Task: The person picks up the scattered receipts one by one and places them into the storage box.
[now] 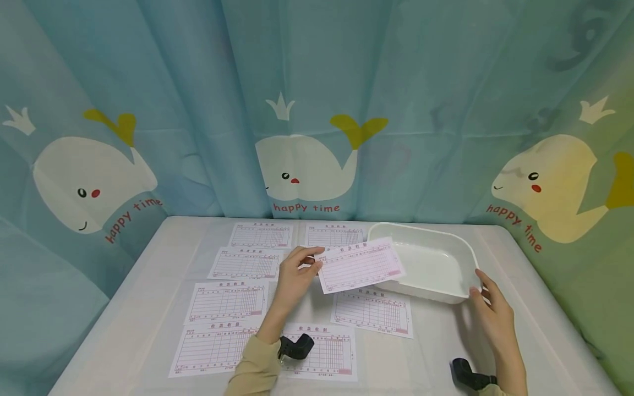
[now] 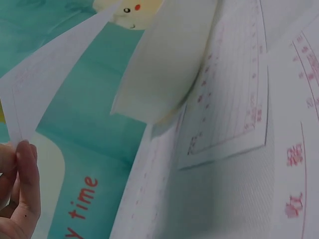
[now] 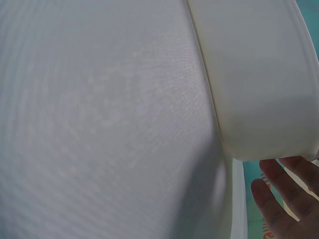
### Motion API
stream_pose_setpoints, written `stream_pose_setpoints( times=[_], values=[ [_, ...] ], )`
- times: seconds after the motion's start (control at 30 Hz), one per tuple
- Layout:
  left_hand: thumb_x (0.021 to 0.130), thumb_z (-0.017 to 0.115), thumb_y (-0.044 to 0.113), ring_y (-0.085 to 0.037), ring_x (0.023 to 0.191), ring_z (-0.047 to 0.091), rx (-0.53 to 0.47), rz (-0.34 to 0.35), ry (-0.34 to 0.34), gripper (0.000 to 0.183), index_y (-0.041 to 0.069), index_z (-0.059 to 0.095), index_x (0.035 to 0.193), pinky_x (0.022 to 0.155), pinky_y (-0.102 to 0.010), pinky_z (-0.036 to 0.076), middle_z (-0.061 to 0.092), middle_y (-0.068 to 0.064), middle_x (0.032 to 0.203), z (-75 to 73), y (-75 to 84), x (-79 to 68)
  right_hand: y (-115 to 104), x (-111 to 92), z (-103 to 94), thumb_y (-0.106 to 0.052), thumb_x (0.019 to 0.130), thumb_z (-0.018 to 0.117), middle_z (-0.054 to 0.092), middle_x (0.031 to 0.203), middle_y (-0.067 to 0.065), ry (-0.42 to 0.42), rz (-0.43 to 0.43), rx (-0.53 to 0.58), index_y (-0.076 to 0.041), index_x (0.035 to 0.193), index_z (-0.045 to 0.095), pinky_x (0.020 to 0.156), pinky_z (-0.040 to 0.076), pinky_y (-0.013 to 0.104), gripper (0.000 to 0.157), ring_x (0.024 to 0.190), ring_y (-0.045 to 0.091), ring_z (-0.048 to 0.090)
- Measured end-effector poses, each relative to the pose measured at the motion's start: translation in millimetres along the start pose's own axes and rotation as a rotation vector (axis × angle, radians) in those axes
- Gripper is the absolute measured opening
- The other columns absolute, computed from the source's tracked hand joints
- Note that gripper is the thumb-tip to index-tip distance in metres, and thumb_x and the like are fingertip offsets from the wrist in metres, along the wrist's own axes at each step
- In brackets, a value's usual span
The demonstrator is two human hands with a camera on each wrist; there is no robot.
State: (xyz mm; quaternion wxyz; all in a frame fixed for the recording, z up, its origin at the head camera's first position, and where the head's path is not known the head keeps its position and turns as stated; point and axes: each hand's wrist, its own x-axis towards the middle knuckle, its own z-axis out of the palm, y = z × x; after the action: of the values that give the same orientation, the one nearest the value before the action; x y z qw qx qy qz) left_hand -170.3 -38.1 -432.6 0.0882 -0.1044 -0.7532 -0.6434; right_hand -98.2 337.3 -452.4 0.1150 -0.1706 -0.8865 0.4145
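On my head feed, the left hand (image 1: 293,280) pinches a printed slip (image 1: 360,267) above the table (image 1: 129,330).
The slip crosses before the white tray (image 1: 431,292), near other slips (image 1: 228,302); my left wrist feed shows fingertips closed on its edge; my right wrist feed, the right hand's (image 3: 289,201) fingers loosely spread against the tray's end.

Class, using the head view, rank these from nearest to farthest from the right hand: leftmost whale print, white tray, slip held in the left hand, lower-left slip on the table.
From the right hand:
1. White tray: right at its fingers.
2. Held slip, in the left hand.
3. Lower-left slip: across the table.
4. Leftmost whale print: on the curtain, far left.
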Motion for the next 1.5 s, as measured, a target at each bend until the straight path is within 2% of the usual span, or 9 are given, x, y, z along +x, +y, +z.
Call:
stream_pose_setpoints(
  times=[0.37, 0.5, 0.6, 0.7, 0.77, 0.87, 1.0, 1.27, 1.5],
  values=[
    [0.085, 0.066, -0.004, -0.020, 0.089, 0.058, 0.016, 0.017, -0.038, 0.027, 0.005, 0.071, 0.109, 0.068, -0.019, 0.056, 0.063, -0.014, 0.101, 29.7, 4.2, 16.2, 2.5, -0.9, -1.1, -0.026, 0.101, 0.042, 0.040, 0.145, 0.026, -0.006, -0.019, 0.003, -0.010, 0.149, 0.035, 0.074, 0.025, -0.003, 0.051, 0.095, -0.019, 0.026],
    [0.085, 0.065, -0.005, -0.025, 0.090, 0.059, 0.021, 0.037, -0.062, 0.027, 0.004, 0.070, 0.110, 0.067, -0.018, 0.055, 0.063, -0.016, 0.102, 41.2, 5.7, 22.3, 1.8, -0.1, -1.5, -0.027, 0.101, 0.041, 0.040, 0.145, 0.026, -0.007, -0.019, -0.006, -0.010, 0.149, 0.034, 0.075, 0.026, -0.002, 0.051, 0.107, 0.005, 0.043],
    [0.085, 0.065, -0.005, -0.024, 0.090, 0.059, 0.036, 0.033, -0.082, 0.027, 0.003, 0.070, 0.110, 0.066, -0.017, 0.055, 0.063, -0.017, 0.102, 49.2, 6.9, 26.5, 1.4, 0.3, -1.5, -0.027, 0.101, 0.040, 0.039, 0.145, 0.026, -0.011, -0.017, -0.004, -0.010, 0.149, 0.033, 0.074, 0.026, -0.001, 0.051, 0.117, 0.031, 0.043],
    [0.085, 0.065, -0.004, -0.022, 0.089, 0.059, 0.049, 0.020, -0.098, 0.027, 0.004, 0.070, 0.110, 0.066, -0.016, 0.054, 0.063, -0.016, 0.102, 56.2, 7.8, 30.9, 1.4, 1.1, -1.5, -0.026, 0.101, 0.040, 0.039, 0.145, 0.028, -0.015, -0.015, -0.003, -0.009, 0.149, 0.033, 0.074, 0.026, -0.001, 0.051, 0.118, 0.036, 0.042],
    [0.086, 0.065, -0.004, -0.022, 0.089, 0.059, 0.063, 0.022, -0.107, 0.027, 0.005, 0.071, 0.110, 0.065, -0.017, 0.054, 0.063, -0.015, 0.101, 60.4, 7.7, 34.0, 1.2, 1.2, -1.7, -0.027, 0.101, 0.040, 0.039, 0.145, 0.028, -0.014, -0.017, 0.000, -0.009, 0.149, 0.033, 0.074, 0.026, -0.001, 0.051, 0.117, 0.033, 0.043],
    [0.085, 0.066, -0.004, -0.023, 0.088, 0.061, 0.085, 0.045, -0.115, 0.027, 0.006, 0.071, 0.109, 0.063, -0.017, 0.053, 0.064, -0.015, 0.099, 66.7, 7.0, 39.2, 0.6, 1.8, -1.8, -0.027, 0.101, 0.041, 0.039, 0.145, 0.029, -0.008, -0.021, -0.001, -0.009, 0.149, 0.034, 0.074, 0.026, -0.001, 0.051, 0.107, 0.008, 0.046],
    [0.085, 0.066, -0.004, -0.025, 0.088, 0.063, 0.113, 0.065, -0.135, 0.026, 0.005, 0.071, 0.109, 0.062, -0.017, 0.053, 0.064, -0.015, 0.100, 74.7, 6.6, 45.5, -0.2, 1.9, -2.3, -0.027, 0.101, 0.042, 0.040, 0.145, 0.028, -0.008, -0.014, -0.003, -0.011, 0.149, 0.035, 0.075, 0.027, -0.001, 0.051, 0.097, -0.016, 0.030],
    [0.086, 0.065, -0.003, -0.025, 0.087, 0.064, 0.129, 0.081, -0.181, 0.025, 0.004, 0.070, 0.110, 0.063, -0.015, 0.051, 0.064, -0.016, 0.099, 89.4, 3.4, 54.2, -0.2, 1.3, -2.2, -0.028, 0.101, 0.041, 0.040, 0.145, 0.025, -0.014, -0.006, -0.004, -0.011, 0.149, 0.034, 0.076, 0.028, 0.001, 0.051, 0.099, -0.015, 0.030],
    [0.089, 0.063, 0.000, -0.018, 0.082, 0.061, 0.128, 0.022, -0.251, 0.024, 0.005, 0.069, 0.112, 0.060, -0.016, 0.050, 0.061, -0.013, 0.099, 101.6, 7.5, 60.0, 0.0, 0.0, -0.4, -0.026, 0.101, 0.042, 0.041, 0.145, 0.025, -0.004, -0.019, 0.000, -0.010, 0.148, 0.036, 0.075, 0.027, -0.001, 0.050, 0.097, -0.016, 0.028]
  ],
)
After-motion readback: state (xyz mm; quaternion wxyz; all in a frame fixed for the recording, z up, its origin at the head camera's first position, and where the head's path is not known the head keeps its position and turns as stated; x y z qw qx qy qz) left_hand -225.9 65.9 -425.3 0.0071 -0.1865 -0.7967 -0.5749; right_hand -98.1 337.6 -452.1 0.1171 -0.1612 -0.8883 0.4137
